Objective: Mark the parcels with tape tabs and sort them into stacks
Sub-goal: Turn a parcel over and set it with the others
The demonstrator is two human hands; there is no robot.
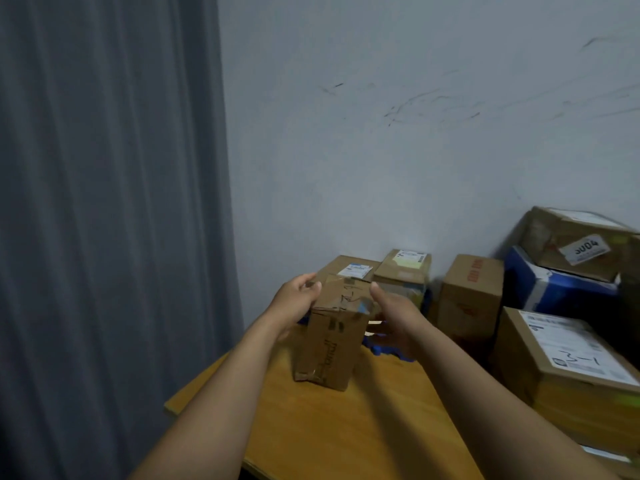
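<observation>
A tall brown cardboard parcel (pixel 334 344) stands upright on the wooden table (pixel 346 427), with tape and black handwriting on its top. My left hand (pixel 294 299) grips its upper left edge, fingers curled over the top. My right hand (pixel 391 320) holds the right side, thumb up against the top corner and fingers behind the parcel. Behind it, two more parcels with white labels sit against the wall: a flat one (pixel 349 268) and a taller one (pixel 403 271).
More parcels stand at the right: a plain brown one (pixel 471 296), a blue-and-white one (pixel 554 289) with a labelled carton (pixel 575 244) on top, and a large labelled box (pixel 568 368). A blue object (pixel 384 349) lies behind my right hand. Grey curtain (pixel 104 220) hangs left.
</observation>
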